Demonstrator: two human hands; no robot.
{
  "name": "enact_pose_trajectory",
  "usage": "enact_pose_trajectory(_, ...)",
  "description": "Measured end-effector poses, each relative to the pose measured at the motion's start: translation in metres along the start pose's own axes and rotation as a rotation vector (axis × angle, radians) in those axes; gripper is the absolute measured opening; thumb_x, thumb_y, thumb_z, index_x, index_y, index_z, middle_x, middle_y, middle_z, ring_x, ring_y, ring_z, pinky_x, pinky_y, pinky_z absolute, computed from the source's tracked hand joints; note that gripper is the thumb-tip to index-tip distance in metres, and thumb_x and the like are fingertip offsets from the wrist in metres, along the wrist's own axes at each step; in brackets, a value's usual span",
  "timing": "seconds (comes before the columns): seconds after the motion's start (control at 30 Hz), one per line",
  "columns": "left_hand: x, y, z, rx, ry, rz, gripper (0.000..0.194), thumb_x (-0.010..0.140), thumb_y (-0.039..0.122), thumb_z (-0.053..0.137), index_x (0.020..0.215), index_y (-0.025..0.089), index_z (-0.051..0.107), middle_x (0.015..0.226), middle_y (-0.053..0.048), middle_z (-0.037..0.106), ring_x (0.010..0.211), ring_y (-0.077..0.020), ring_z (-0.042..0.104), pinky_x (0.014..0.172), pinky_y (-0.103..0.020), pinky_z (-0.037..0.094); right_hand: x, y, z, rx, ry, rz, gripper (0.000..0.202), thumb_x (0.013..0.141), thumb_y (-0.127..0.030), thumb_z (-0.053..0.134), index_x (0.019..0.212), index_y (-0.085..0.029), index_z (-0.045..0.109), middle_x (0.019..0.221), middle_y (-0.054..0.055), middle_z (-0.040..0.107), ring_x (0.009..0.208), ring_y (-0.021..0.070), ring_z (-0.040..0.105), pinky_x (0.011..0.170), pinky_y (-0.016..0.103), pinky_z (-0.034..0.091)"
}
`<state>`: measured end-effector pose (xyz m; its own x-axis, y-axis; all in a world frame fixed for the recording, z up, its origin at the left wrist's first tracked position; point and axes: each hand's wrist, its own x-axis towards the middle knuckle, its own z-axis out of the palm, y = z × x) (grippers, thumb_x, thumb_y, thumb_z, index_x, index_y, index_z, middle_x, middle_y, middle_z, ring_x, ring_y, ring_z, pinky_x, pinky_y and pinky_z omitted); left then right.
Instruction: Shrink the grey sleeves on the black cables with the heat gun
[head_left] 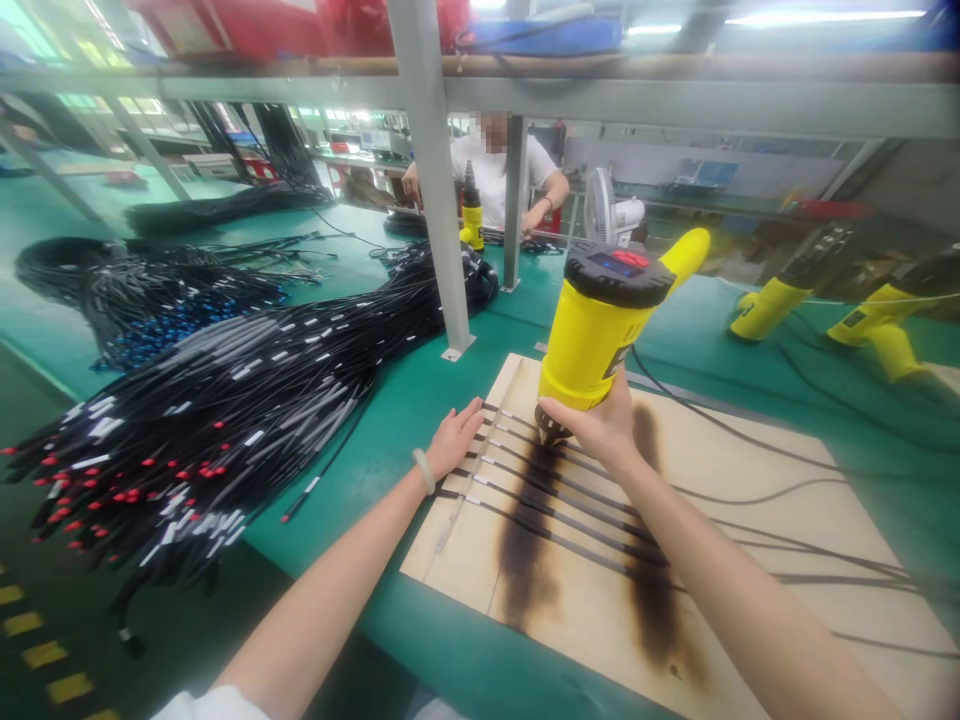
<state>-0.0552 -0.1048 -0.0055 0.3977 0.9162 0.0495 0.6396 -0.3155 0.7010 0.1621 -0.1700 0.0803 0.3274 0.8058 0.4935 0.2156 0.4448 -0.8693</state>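
Observation:
My right hand [600,420] is wrapped round the lower part of a yellow heat gun [589,335], whose dark nozzle [553,428] points down at the cables. Several thin black cables [577,500] lie side by side across a pale wooden board [742,440] with two dark scorch bands. White labels sit near the cables' left ends. At the board's left edge, my left hand [454,440] lies with fingers stretched out over the cable ends, touching the topmost ones. Whether its fingertips press a cable cannot be made out.
A large bundle of black cables [300,350] with red tips lies left on the green table [352,600]. A metal post [435,190] stands behind the board. More yellow heat guns [772,305] rest at right. Opposite sit a person [506,185] and a white fan [604,210].

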Motion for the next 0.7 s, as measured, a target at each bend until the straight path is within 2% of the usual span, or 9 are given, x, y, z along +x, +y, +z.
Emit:
enact_pose_trajectory(0.33,-0.0008,0.0007,-0.0003,0.004,0.005,0.0,0.062,0.087,0.053,0.014,0.135,0.019,0.033,0.139,-0.004,0.037,0.131,-0.0173,0.031,0.113,-0.039,0.011,0.0015,-0.0033,-0.0007,-0.01,0.032,-0.006,0.074,0.048,-0.034,0.082,0.11,-0.021,0.043,0.1,0.007,0.061,0.084,0.0226,0.061,0.075,0.039,0.051)
enact_pose_trajectory(0.7,-0.0007,0.0015,-0.0008,0.006,-0.004,-0.005,0.063,0.087,0.053,0.014,0.135,0.017,0.032,0.14,-0.004,0.036,0.131,-0.0176,0.031,0.113,-0.038,0.011,0.0,-0.0026,-0.0014,-0.053,-0.009,0.015,0.07,0.049,-0.037,0.081,0.107,-0.02,0.047,0.097,0.007,0.062,0.082,0.0227,0.061,0.072,0.038,0.051)
